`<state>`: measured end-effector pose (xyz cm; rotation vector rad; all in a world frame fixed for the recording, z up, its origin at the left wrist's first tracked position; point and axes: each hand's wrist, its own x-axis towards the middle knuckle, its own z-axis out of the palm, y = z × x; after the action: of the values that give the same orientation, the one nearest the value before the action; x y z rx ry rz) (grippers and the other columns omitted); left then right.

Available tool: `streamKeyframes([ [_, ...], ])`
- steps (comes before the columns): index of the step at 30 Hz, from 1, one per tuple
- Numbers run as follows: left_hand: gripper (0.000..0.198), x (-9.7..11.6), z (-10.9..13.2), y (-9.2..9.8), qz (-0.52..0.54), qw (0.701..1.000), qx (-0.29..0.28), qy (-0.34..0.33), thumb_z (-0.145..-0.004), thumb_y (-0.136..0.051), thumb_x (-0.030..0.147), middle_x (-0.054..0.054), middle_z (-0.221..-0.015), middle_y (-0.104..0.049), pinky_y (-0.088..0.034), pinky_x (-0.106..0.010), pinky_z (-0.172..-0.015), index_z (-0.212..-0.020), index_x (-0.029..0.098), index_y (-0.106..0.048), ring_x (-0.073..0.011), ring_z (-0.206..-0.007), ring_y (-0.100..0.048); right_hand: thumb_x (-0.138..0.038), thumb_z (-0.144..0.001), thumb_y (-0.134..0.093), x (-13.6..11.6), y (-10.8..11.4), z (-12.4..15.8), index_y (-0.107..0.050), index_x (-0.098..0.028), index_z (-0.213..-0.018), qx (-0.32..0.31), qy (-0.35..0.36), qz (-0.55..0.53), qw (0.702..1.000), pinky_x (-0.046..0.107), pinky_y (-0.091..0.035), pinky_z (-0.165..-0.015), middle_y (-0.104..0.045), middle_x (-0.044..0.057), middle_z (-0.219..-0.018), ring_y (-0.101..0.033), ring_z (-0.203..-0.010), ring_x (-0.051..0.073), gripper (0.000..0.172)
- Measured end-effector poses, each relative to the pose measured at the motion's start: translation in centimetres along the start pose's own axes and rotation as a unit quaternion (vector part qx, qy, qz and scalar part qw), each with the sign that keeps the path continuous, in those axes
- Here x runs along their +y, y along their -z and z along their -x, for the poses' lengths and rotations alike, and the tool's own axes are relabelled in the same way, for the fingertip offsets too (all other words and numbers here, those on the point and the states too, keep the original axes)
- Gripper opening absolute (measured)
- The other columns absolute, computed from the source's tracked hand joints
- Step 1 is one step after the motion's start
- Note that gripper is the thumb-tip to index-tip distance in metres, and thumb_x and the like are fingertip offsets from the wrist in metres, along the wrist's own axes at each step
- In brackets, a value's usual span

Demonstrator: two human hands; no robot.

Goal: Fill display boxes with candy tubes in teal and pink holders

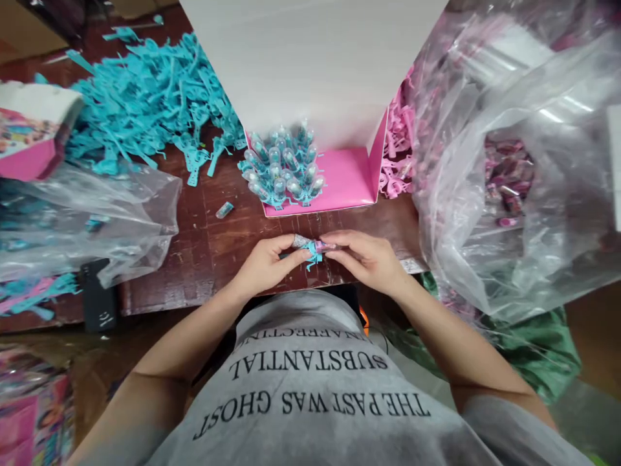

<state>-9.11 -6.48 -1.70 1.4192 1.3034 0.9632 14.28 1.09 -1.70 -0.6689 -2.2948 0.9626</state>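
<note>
Both hands are at the near edge of the table [204,259], meeting dead centre in front of my chest. Left hand [264,264] and right hand [369,259] each pinch one end of a small capsule [315,245]. A teal clip [314,257] hangs under it between my fingertips. The capsule's long axis runs left-right, parallel to the near edge, with the glittery end at the left hand and the pink end at the right. Both hands are equally close, neither free. I can't tell whether the clip is seated on the capsule or just touching it. Straight ahead toward mid-table is a pink box [349,178], open toward me. A cluster of clipped capsules [281,169] is packed into its left half; its right half is bare. One loose capsule [224,210] lies on the table just left of the box. The teal clip pile [145,97] is at the far left, and the pink clips [395,152] sit against the box's right wall. A left bag [97,207] and a right bag [509,194], both clear, overhang the side edges.
</note>
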Motion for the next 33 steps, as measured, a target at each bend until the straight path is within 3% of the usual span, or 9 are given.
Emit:
streamKeyframes([
  [7, 0.030, 0.6, -0.5, 0.0, -0.205, 0.970, 0.001, -0.127, -0.108, -0.059, 0.038, -0.003, -0.092, -0.080, -0.058, -0.025, -0.074, -0.092, 0.020, -0.078, -0.0145, -0.082, -0.075, -0.030, -0.111, -0.051, -0.5, 1.7, 0.6, -0.069, -0.023, -0.134, -0.056, 0.065, 0.170, 0.982, 0.036, -0.069, -0.092, -0.079, 0.006, -0.125, -0.078, -0.108, 0.020, 0.029],
  [14, 0.031, -0.6, -1.0, -0.7, -0.309, 0.936, -0.035, -0.165, -0.110, -0.053, 0.035, -0.003, -0.103, -0.082, -0.059, -0.026, -0.074, -0.102, 0.022, -0.079, -0.0160, -0.089, -0.077, -0.026, -0.112, -0.046, 0.5, 1.2, 2.0, -0.067, -0.021, -0.135, -0.084, 0.056, 0.179, 0.979, 0.036, -0.069, -0.085, -0.077, 0.009, -0.128, -0.077, -0.108, 0.021, 0.031],
  [19, 0.025, -0.2, -1.5, -1.2, -0.369, 0.903, 0.011, -0.219, -0.108, -0.057, 0.031, -0.004, -0.107, -0.083, -0.056, -0.028, -0.069, -0.107, 0.021, -0.079, -0.0170, -0.085, -0.078, -0.050, -0.112, -0.044, 0.5, 0.2, 1.5, -0.072, -0.018, -0.106, -0.029, -0.145, -0.013, 0.989, 0.030, -0.063, -0.073, -0.079, 0.006, -0.090, -0.076, -0.076, 0.016, 0.043],
  [22, 0.017, -1.1, -1.8, -1.6, -0.446, 0.847, 0.018, -0.289, -0.105, -0.061, 0.023, -0.003, -0.108, -0.083, -0.054, -0.031, -0.070, -0.104, 0.021, -0.078, -0.0194, -0.083, -0.077, -0.058, -0.111, -0.038, 0.3, 0.0, 0.8, -0.067, -0.018, -0.082, -0.117, -0.333, -0.149, 0.924, 0.025, -0.050, -0.053, -0.066, -0.002, -0.060, -0.057, -0.043, 0.010, 0.057],
  [24, 0.014, -2.8, -1.8, -1.5, -0.463, 0.826, 0.018, -0.322, -0.104, -0.063, 0.020, -0.003, -0.108, -0.083, -0.055, -0.032, -0.075, -0.107, 0.020, -0.077, -0.0201, -0.087, -0.077, -0.061, -0.109, -0.042, 0.4, 0.6, 0.4, -0.067, -0.018, -0.076, -0.154, -0.369, -0.161, 0.903, 0.025, -0.048, -0.053, -0.067, -0.001, -0.060, -0.056, -0.042, 0.009, 0.059],
  [26, 0.017, -5.1, -1.7, -0.7, -0.454, 0.829, 0.049, -0.322, -0.104, -0.062, 0.020, -0.007, -0.109, -0.082, -0.055, -0.031, -0.082, -0.116, 0.018, -0.073, -0.0204, -0.090, -0.077, -0.060, -0.107, -0.049, 0.9, 2.3, 0.3, -0.073, -0.018, -0.085, -0.095, -0.330, -0.111, 0.932, 0.027, -0.052, -0.062, -0.075, 0.002, -0.075, -0.063, -0.053, 0.011, 0.053],
  [29, 0.020, -8.5, -0.9, 1.9, -0.451, 0.845, 0.128, -0.258, -0.106, -0.057, 0.023, -0.013, -0.107, -0.080, -0.055, -0.032, -0.084, -0.118, 0.013, -0.070, -0.0233, -0.093, -0.076, -0.056, -0.107, -0.052, 2.9, 7.5, 0.9, -0.075, -0.022, -0.112, 0.158, -0.254, 0.035, 0.954, 0.030, -0.055, -0.075, -0.079, 0.005, -0.101, -0.069, -0.073, 0.014, 0.041],
  [31, 0.020, -10.0, -0.2, 3.9, -0.477, 0.838, 0.162, -0.210, -0.106, -0.055, 0.028, -0.011, -0.090, -0.076, -0.050, -0.033, -0.072, -0.102, 0.014, -0.069, -0.0237, -0.080, -0.072, -0.051, -0.111, -0.045, 5.5, 12.1, 1.7, -0.073, -0.021, -0.119, 0.316, -0.260, 0.165, 0.897, 0.033, -0.056, -0.079, -0.077, 0.008, -0.109, -0.068, -0.078, 0.015, 0.042],
  [33, 0.028, -10.7, 0.1, 5.5, -0.503, 0.828, 0.176, -0.174, -0.105, -0.054, 0.035, -0.007, -0.073, -0.066, -0.041, -0.033, -0.062, -0.084, 0.019, -0.062, -0.0220, -0.065, -0.063, -0.041, -0.113, -0.038, 8.9, 16.3, 2.3, -0.071, -0.016, -0.124, 0.379, -0.292, 0.264, 0.837, 0.038, -0.056, -0.086, -0.074, 0.013, -0.117, -0.067, -0.085, 0.017, 0.043],
])
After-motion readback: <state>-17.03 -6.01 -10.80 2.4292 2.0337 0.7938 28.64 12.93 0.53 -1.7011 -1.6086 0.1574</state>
